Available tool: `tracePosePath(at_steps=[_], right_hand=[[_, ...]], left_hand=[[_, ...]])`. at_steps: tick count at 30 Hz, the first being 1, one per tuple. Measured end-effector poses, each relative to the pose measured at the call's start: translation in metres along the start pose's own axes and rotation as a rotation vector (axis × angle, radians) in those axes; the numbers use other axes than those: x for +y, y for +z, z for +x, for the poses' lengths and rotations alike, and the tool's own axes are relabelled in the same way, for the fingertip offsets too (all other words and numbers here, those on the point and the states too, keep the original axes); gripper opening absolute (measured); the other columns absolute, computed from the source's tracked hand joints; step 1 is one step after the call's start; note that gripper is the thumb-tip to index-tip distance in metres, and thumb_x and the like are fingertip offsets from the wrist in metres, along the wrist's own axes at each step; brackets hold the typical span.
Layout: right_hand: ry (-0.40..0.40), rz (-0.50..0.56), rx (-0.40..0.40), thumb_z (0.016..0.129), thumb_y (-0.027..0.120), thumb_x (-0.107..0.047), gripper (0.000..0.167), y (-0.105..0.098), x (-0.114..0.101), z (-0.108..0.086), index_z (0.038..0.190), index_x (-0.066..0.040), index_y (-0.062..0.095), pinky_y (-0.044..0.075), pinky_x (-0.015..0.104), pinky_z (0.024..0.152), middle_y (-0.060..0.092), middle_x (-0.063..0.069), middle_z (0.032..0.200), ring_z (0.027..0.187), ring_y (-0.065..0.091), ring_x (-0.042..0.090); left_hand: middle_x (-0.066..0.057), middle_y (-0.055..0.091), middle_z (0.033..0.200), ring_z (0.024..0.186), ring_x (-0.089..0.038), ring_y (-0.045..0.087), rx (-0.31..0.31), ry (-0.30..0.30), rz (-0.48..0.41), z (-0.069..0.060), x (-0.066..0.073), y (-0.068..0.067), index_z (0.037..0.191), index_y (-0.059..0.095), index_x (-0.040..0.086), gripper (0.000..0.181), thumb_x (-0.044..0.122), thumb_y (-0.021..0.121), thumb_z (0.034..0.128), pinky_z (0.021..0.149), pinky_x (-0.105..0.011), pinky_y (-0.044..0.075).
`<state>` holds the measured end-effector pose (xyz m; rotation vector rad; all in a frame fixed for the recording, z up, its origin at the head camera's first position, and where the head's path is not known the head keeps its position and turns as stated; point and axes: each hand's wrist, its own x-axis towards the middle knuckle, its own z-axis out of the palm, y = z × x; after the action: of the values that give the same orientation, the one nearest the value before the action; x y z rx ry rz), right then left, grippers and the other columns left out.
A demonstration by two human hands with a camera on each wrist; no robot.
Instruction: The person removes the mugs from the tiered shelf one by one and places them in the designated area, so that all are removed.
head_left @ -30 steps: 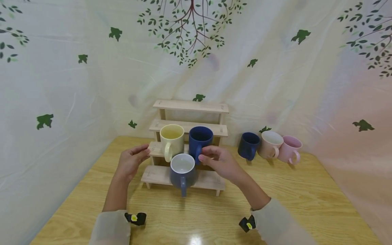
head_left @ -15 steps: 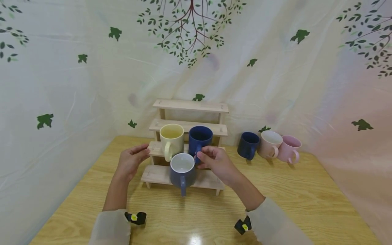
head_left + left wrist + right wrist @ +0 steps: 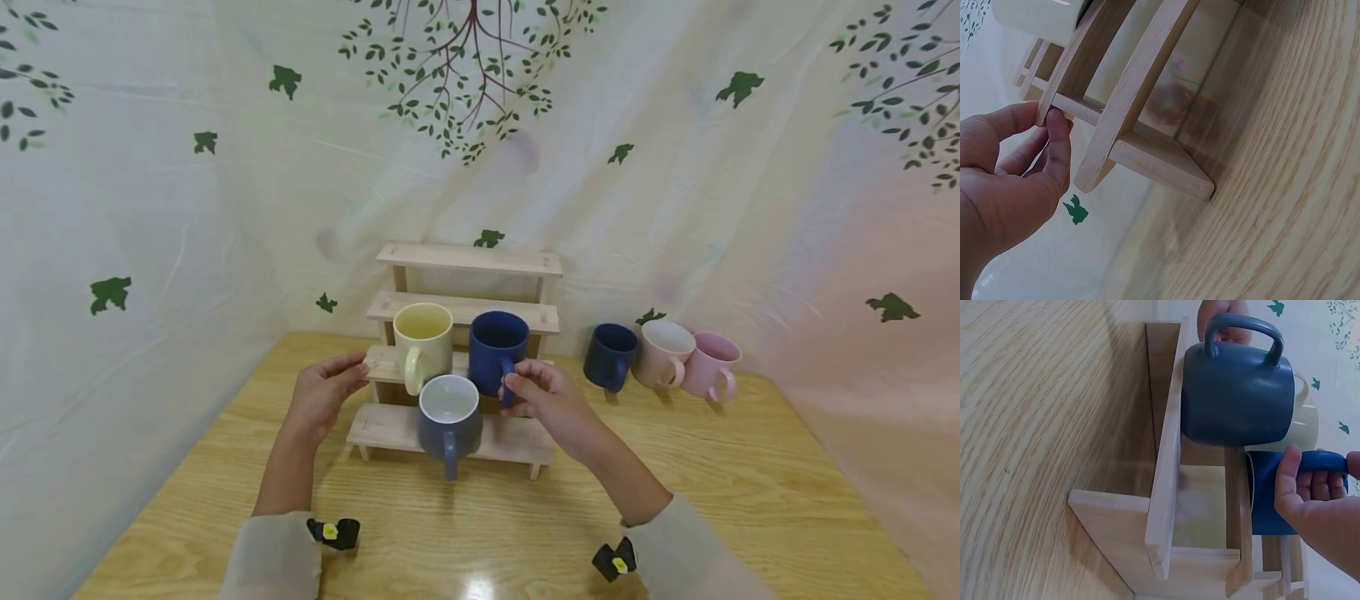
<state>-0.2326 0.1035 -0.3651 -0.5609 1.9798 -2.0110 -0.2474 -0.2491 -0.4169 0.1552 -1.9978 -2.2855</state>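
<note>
"Head view: where is the blue mug (image 3: 487, 362)?"

"At the second step (image 3: 382, 361) up of the wooden shelf (image 3: 465, 260); I can't tell whether its base touches the wood. The right hand (image 3: 553, 406) grips its handle (image 3: 508, 367)."

"What differs from half a second ago?"

"It has shifted right, widening the gap from the yellow mug (image 3: 435, 354), and its handle has swung right too."

"And the left hand (image 3: 318, 400)?"

"Pinching the end of that step, as before. The grey mug (image 3: 432, 435) stands on the lowest step (image 3: 517, 440), unmoved."

A screened-off tabletop workspace: pale, wrinkled, leaf-printed sheeting (image 3: 420, 183) walls in a yellowish wood-grain table (image 3: 427, 537) at left, right and far sides.
</note>
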Motion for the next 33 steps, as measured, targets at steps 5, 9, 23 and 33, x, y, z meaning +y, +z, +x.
tracePosePath(at_steps=[5,9,23,33], right_hand=[[-0.009,0.006,0.029,0.107,0.054,-0.012,0.014,-0.009,0.001,-0.005,0.105,0.001,0.056,0.063,0.046,0.089,0.061,0.009,0.097,0.09,0.065,0.021],[-0.023,-0.005,0.082,0.107,0.055,-0.015,0.019,-0.019,0.003,-0.009,0.105,0.003,0.057,0.064,0.039,0.083,0.061,0.009,0.093,0.086,0.064,0.021],[-0.081,0.002,0.105,0.108,0.055,-0.016,0.019,-0.039,0.0,-0.016,0.095,-0.005,0.064,0.064,0.044,0.082,0.062,0.011,0.089,0.082,0.066,0.029],[-0.088,0.006,0.153,0.106,0.058,-0.017,0.021,-0.046,-0.001,-0.018,0.09,-0.01,0.07,0.065,0.039,0.076,0.065,0.008,0.082,0.078,0.066,0.023]], left_hand=[[-0.007,0.063,0.126,0.101,-0.008,0.067,0.001,0.002,0.002,0.001,0.0,0.001,0.142,0.051,-0.012,0.046,0.006,0.065,0.1011,0.097,-0.024,0.057],[-0.01,0.061,0.13,0.102,-0.008,0.067,-0.004,0.005,0.005,0.001,-0.001,0.001,0.142,0.051,-0.012,0.047,0.006,0.065,0.1011,0.097,-0.024,0.057],[-0.007,0.062,0.126,0.102,-0.008,0.067,-0.008,0.013,-0.008,0.001,-0.001,-0.001,0.142,0.05,-0.013,0.047,0.006,0.065,0.101,0.098,-0.024,0.057],[-0.007,0.063,0.125,0.101,-0.008,0.067,-0.003,0.008,-0.013,0.003,-0.002,0.0,0.141,0.051,-0.013,0.047,0.006,0.066,0.1007,0.097,-0.023,0.057]])
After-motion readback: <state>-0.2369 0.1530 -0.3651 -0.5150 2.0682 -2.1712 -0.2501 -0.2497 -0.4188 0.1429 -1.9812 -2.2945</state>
